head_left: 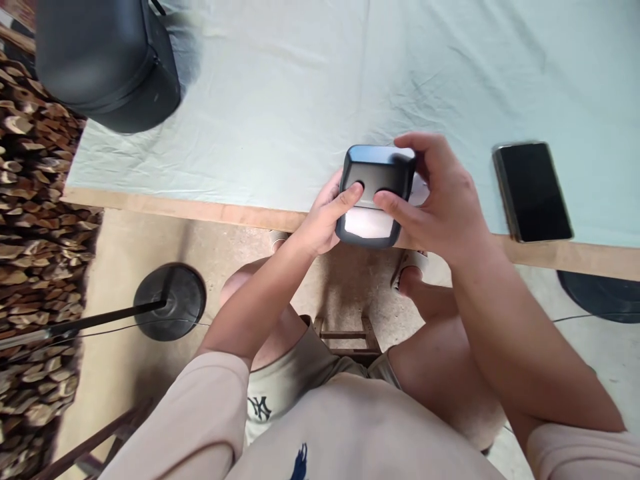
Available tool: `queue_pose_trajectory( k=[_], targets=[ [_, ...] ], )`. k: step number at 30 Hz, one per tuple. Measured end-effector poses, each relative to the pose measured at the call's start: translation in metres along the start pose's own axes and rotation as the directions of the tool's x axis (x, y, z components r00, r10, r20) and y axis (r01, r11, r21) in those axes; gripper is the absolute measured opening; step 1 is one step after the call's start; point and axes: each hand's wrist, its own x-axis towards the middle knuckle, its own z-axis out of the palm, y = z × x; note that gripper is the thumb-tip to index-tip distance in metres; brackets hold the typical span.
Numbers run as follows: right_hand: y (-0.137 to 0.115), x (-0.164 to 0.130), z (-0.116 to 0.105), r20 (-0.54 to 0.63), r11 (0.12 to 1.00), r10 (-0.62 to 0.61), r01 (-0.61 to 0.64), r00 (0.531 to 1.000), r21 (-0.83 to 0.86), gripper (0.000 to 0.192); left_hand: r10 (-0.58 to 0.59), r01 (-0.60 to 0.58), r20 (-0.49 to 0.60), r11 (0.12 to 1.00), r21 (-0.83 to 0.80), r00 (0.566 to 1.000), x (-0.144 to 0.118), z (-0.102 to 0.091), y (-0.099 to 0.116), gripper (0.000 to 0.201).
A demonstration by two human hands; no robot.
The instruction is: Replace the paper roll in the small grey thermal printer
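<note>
Phone (533, 191) right, case (107, 60) far left

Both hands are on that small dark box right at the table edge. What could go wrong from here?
The dark box is held over the table edge by the left hand and right hand; a slip could drop it to the floor. The phone lies near the same edge, where the right forearm could knock it.

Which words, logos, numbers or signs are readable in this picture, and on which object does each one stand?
"NY": interlocked dark letters on the beige shorts.
Dark blue emblem on the beige shirt: a figure, no letters readable.
Small dark grey box with rounded corners, held by the left hand and right hand: no text visible.
Black smartphone on the pale green cloth: dark screen, no text.
Black rounded case: no text visible.
</note>
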Motion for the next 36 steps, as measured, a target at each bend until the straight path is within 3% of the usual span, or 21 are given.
queue_pose_trajectory(
  k=[4,8,10,14,16,19,22,24,27,30,32,36],
  targets=[
    [0.007,-0.001,-0.009,-0.003,0.999,-0.042,0.042,0.999,0.004,0.069,-0.114,0.104,-0.083,0.988,-0.110,0.990,0.007,0.004,0.000,0.050],
    [0.011,-0.001,-0.014,0.069,0.997,-0.082,0.082,0.994,-0.003,0.083,-0.087,0.061,-0.215,0.990,-0.126,0.973,0.009,0.011,0.003,0.040],
    [0.008,0.000,-0.015,0.016,0.996,-0.070,0.071,0.997,-0.056,0.078,-0.080,0.053,-0.217,0.990,-0.129,0.973,0.009,0.012,0.003,0.038],
    [-0.005,0.003,-0.022,-0.164,0.983,-0.021,-0.010,0.986,-0.184,0.052,-0.069,0.051,-0.179,0.993,-0.102,0.981,0.008,0.011,0.001,0.040],
    [-0.009,0.005,-0.024,-0.121,0.981,-0.044,0.020,0.992,-0.191,0.049,-0.069,0.054,-0.172,0.995,-0.087,0.983,0.008,0.011,0.002,0.041],
    [-0.010,0.006,-0.025,0.006,0.980,-0.111,0.111,0.994,-0.163,0.060,-0.052,0.041,-0.151,0.996,-0.074,0.987,0.007,0.013,0.003,0.047],
    [-0.013,0.007,-0.022,0.022,0.979,-0.073,0.076,0.997,-0.189,0.060,-0.069,0.062,-0.162,0.997,-0.048,0.984,0.006,0.015,0.005,0.047],
    [-0.020,0.007,-0.020,-0.043,0.969,-0.065,0.052,0.997,-0.242,0.051,-0.090,0.081,-0.203,0.995,-0.054,0.975,0.007,0.016,0.004,0.043],
    [-0.035,0.010,-0.016,-0.297,0.962,-0.099,0.015,0.950,-0.273,0.032,-0.093,0.077,-0.238,0.994,-0.075,0.967,0.010,0.013,0.000,0.040],
    [-0.046,0.014,-0.015,-0.422,0.994,-0.079,0.039,0.903,-0.102,0.019,-0.086,0.072,-0.190,0.994,-0.079,0.978,0.012,0.008,-0.002,0.042],
    [-0.048,0.015,-0.016,-0.369,0.997,-0.079,0.065,0.926,-0.050,0.017,-0.092,0.084,-0.125,0.994,-0.069,0.988,0.012,0.005,-0.002,0.046],
    [-0.042,0.012,-0.022,-0.072,0.957,0.020,-0.040,0.997,-0.287,0.008,-0.055,0.056,-0.021,0.998,0.042,0.998,0.008,0.000,0.001,0.044]
  ],
)
